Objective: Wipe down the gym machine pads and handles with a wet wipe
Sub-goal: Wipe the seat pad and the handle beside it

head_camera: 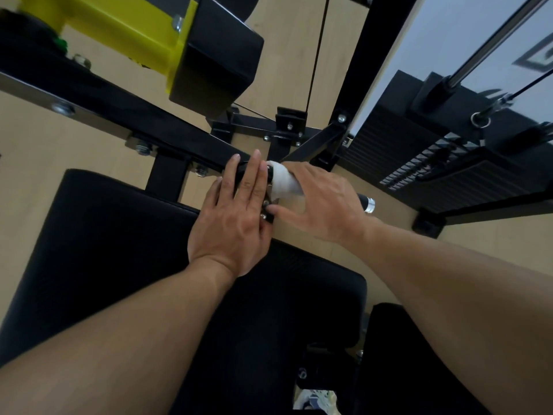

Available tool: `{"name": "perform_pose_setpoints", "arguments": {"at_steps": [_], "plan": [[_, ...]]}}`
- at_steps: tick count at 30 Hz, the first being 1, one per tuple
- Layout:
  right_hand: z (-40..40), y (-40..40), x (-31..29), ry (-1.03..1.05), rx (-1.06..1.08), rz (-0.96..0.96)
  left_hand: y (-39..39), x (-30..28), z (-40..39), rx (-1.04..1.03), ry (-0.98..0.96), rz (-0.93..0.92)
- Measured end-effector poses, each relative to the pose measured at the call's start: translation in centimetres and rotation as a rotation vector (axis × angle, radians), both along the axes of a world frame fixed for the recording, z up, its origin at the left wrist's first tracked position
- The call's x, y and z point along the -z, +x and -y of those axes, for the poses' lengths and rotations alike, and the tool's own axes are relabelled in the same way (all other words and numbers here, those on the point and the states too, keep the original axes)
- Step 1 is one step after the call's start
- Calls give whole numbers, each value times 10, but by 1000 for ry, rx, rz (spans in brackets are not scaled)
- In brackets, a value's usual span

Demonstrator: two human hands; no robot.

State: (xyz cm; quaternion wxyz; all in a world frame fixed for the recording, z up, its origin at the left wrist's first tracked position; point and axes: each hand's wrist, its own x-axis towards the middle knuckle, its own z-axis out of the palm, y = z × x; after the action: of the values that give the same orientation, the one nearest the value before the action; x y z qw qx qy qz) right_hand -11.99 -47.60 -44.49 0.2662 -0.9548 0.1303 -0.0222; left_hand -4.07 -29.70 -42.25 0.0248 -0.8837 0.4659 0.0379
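While the left hand lies flat with its fingers straight on the black bar of the gym machine, the right hand wraps a white wet wipe around the handle. The right fingers curl over the wipe and the handle, so that hand is grasping both. The left hand grips nothing; its fingers only press on the bar, just beside the wipe. The wipe sits at the inner end of the handle, right where the handle meets the bar. The far end of the handle pokes out past the right hand and has a shiny silver cap.

Below both hands is a big black seat pad. Up at the top is another black pad fixed to a yellow arm. On the right side stands the stack of black weights, with a thin cable and a silver rod near it. The floor is light wood.
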Motion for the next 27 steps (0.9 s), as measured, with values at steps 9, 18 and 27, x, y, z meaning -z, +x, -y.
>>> {"name": "perform_pose_setpoints", "arguments": {"at_steps": [9, 18, 27], "plan": [[-1, -5, 15, -36, 123, 3, 0, 0, 0, 0, 8, 20], [-19, 47, -14, -19, 56, -115, -2, -1, 0, -8, 15, 4], [6, 6, 0, -34, 215, -317, -1, 1, 0, 3, 2, 17]]}}
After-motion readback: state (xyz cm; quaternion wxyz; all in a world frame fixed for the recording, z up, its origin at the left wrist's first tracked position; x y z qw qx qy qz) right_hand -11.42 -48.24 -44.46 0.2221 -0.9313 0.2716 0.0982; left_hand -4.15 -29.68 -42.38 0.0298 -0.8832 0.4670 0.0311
